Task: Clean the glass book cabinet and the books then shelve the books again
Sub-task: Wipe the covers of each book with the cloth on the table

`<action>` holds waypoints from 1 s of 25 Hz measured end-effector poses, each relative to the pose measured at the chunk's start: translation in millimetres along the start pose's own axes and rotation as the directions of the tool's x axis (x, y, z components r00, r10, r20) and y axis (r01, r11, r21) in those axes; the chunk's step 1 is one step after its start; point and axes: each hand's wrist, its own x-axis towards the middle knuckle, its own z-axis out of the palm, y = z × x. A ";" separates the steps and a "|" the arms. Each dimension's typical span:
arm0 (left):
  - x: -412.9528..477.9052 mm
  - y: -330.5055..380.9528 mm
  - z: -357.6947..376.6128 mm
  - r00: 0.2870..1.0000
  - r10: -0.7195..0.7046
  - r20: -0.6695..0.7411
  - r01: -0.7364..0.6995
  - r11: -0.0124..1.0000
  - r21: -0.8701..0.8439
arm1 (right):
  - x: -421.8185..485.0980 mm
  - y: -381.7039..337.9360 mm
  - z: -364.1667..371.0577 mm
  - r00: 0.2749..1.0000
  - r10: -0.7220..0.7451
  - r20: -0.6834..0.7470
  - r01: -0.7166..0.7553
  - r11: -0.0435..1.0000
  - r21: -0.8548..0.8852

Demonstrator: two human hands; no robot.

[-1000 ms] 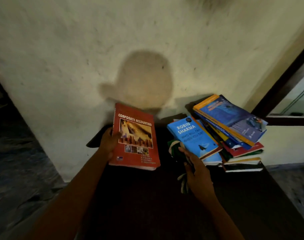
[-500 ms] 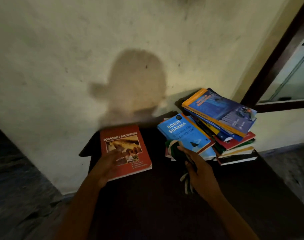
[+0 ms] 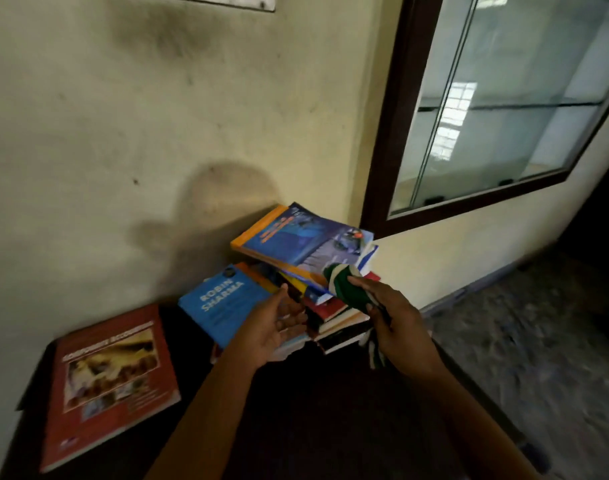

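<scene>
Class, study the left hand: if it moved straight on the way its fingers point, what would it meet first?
Probably the middle of the untidy stack of books, just under the blue, orange-edged top book. The open left hand looks close, though depth is unclear.

You see a stained cream wall [image 3: 123,116] behind the dark worktop [image 3: 331,427], and mottled grey floor [image 3: 521,341] off its right edge.

Table [image 3: 313,431]: dark, against the wall
Left side: red book [image 3: 112,382], lying flat
Right side: untidy pile of books [image 3: 296,244]
</scene>
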 end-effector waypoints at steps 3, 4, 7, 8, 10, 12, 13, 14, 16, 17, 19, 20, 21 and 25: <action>33.8 -11.4 47.7 0.992 0.009 -0.126 -0.014 0.999 -0.036 | 19.0 35.4 -28.2 0.999 -0.029 0.038 0.027 0.999 0.037; 44.5 -11.1 60.6 0.981 0.048 -0.188 -0.055 0.998 -0.031 | 24.9 44.1 -36.5 0.998 -0.021 0.066 0.016 0.998 0.065; 70.5 -8.7 83.9 0.886 0.209 -0.415 -0.174 0.977 0.122 | 42.8 67.6 -54.7 0.986 0.012 0.169 -0.044 0.981 0.188; 74.8 -8.3 87.0 0.854 0.267 -0.447 -0.204 0.961 0.185 | 47.4 73.0 -58.9 0.982 -0.020 0.190 -0.020 0.979 0.204; 75.6 -11.0 92.8 0.830 0.303 -0.468 -0.246 0.952 0.180 | 53.5 80.2 -62.8 0.974 -0.071 0.217 0.023 0.976 0.217; 72.7 -13.7 91.6 0.834 0.299 -0.465 -0.272 0.954 0.126 | 59.3 85.1 -62.8 0.967 -0.122 0.224 0.063 0.966 0.251; 68.0 -15.8 89.3 0.856 0.276 -0.436 -0.274 0.959 0.069 | 61.1 86.7 -62.1 0.964 -0.135 0.227 0.069 0.959 0.273; 64.8 -19.6 84.1 0.878 0.266 -0.397 -0.292 0.956 -0.004 | 61.9 86.5 -61.7 0.961 -0.136 0.239 0.060 0.952 0.299; 49.7 -29.5 69.3 0.900 0.262 -0.349 -0.307 0.948 -0.080 | 61.3 85.5 -59.2 0.951 -0.142 0.275 0.033 0.930 0.366; 35.7 -35.9 61.8 0.892 0.286 -0.349 -0.340 0.935 -0.101 | 58.9 84.1 -57.0 0.945 -0.151 0.291 0.018 0.910 0.413; 4.7 -51.0 38.8 0.904 0.286 -0.319 -0.347 0.925 -0.155 | 54.6 78.9 -53.2 0.936 -0.196 0.293 0.029 0.871 0.491; -18.4 -56.5 29.6 0.915 0.286 -0.285 -0.342 0.925 -0.168 | 53.4 73.7 -49.7 0.926 -0.241 0.289 0.063 0.857 0.512; -39.0 -61.0 19.6 0.924 0.282 -0.258 -0.332 0.926 -0.177 | 51.6 67.3 -45.2 0.917 -0.277 0.287 0.099 0.855 0.509; -113.2 -93.4 -27.9 0.946 0.184 -0.266 -0.221 0.968 -0.120 | 29.4 30.7 -22.7 0.854 -0.396 0.338 0.168 0.824 0.541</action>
